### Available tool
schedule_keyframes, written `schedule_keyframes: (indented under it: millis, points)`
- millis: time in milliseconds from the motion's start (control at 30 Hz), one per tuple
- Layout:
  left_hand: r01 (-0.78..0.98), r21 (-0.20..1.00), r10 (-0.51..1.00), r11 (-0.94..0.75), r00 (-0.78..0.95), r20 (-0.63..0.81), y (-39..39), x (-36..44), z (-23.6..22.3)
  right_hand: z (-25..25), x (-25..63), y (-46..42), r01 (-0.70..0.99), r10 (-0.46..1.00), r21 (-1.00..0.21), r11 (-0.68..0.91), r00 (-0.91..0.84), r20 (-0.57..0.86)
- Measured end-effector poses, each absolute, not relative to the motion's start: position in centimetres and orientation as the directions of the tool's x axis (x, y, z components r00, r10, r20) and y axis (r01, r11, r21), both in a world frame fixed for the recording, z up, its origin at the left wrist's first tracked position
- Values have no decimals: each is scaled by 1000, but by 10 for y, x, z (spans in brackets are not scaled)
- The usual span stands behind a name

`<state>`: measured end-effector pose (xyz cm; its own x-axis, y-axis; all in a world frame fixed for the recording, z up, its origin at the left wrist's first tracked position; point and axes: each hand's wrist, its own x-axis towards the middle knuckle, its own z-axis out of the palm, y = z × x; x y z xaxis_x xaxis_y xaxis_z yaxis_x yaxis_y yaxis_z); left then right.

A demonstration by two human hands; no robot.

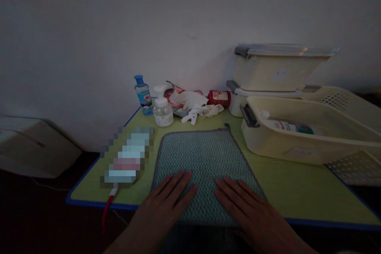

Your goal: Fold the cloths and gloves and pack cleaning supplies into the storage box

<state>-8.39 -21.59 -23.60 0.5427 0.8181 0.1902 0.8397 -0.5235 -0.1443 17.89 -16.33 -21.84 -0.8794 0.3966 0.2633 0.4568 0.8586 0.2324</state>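
Note:
A teal mesh cloth lies spread flat on the green table, reaching the near edge. My left hand rests palm down on its near left part, fingers stretched out. Beside it, my right hand lies flat on the near right part, fingers also extended. Neither hand holds anything.
At the back stand a blue bottle, a pump bottle, white gloves and a red can. Cream plastic bins are stacked at the right, one holding a bottle. A blurred-out item lies left of the cloth.

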Motion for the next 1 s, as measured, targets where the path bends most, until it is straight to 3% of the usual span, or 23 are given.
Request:
schedule_keyframes:
  millis: [167, 400, 600, 1000]
  points:
    - [859, -110, 838, -500, 512, 191, -226, -98, -229, -228, 197, -160, 472, 410, 275, 838, -876, 254]
    - [849, -37, 842, -528, 529, 105, -230, -106, -224, -222, 202, -163, 484, 424, 170, 858, -856, 297]
    - [816, -4, 806, -578, 572, 156, -236, -113, -219, -204, 209, -174, 518, 472, 61, 853, -816, 332]
    - [751, 258, 789, -608, 609, 83, -241, -133, -217, -180, 230, -179, 451, 467, -121, 884, -844, 263]
